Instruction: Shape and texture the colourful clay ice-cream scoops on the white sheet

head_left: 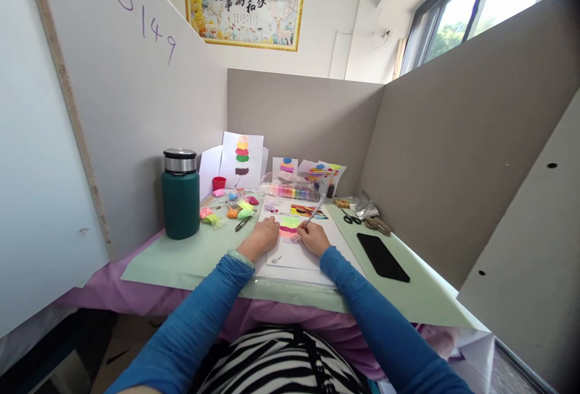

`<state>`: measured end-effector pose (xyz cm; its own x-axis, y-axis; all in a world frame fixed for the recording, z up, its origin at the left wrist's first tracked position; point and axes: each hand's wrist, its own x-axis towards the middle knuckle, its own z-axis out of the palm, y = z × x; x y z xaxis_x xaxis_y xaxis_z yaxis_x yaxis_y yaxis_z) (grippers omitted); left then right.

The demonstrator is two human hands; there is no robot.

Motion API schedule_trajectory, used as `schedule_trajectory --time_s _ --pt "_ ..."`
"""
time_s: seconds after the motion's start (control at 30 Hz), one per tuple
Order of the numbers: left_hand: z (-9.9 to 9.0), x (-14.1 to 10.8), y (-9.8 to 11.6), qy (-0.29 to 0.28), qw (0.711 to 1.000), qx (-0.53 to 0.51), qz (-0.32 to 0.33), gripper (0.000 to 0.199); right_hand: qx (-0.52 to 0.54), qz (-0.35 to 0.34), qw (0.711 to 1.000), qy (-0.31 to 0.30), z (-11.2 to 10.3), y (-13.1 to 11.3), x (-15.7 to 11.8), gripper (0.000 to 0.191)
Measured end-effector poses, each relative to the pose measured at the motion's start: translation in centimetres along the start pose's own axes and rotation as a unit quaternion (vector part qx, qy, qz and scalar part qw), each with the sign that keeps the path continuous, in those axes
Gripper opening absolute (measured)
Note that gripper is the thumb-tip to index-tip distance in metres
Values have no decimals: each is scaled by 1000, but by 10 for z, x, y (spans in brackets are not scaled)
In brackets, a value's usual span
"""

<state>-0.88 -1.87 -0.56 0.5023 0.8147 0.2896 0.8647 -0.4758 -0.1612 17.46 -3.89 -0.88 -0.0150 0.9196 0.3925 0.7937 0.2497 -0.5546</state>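
Step in hand: the right hand [313, 238] seems to be texturing the lower pink band on the drawing sheet [299, 258] with a fork [296, 238]; whether the tines press in is too small to tell.
Next move calls for: a still sheet and light, short strokes clear of the upper bands, I judge.
Table [167, 264]: one, beneath the sheet.
Standing painted cards [242, 161]: apparently four, overlapping, behind the sheet.
Bottle [180, 203]: one, well left of the sheet.
Drawing sheet: one being worked, before the person, between both hands.
Phone [383, 257]: one, right of the sheet.
Clear box of colours [292, 191]: one, just behind the sheet.
Hands: two; right fingers pinch the fork over the sheet, left hand [265, 238] rests bent-fingered at its left edge, any grip impossible to tell.
Colour lumps [232, 213]: about eight, bunched left of the sheet.
Fork: one, above the sheet.
Scissors [352, 219]: one pair, right of the sheet.
Red cup [219, 183]: one, behind and left of the sheet.
Pen [243, 223]: one, near the sheet's left side.
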Motion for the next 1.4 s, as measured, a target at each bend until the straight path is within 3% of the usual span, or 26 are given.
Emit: schedule_trajectory --time_s 0.33,0.57,0.97,1.17,1.4 --pt "2 1 -2 -2 1000 -6 6 30 -66 47 997 1 -12 13 2 14" --pt "-1 0 0 -10 1000 -8 1 31 0 17 1000 14 -4 3 1 15" --pt "-5 -2 1 -17 1000 -10 0 31 -52 49 997 9 -10 15 3 14" --pt "-5 -1 1 -17 1000 2 -1 31 -1 5 1000 -1 -3 4 0 15" --pt "-2 -1 0 -6 1000 -3 5 30 -64 41 997 -7 -7 4 -1 15"
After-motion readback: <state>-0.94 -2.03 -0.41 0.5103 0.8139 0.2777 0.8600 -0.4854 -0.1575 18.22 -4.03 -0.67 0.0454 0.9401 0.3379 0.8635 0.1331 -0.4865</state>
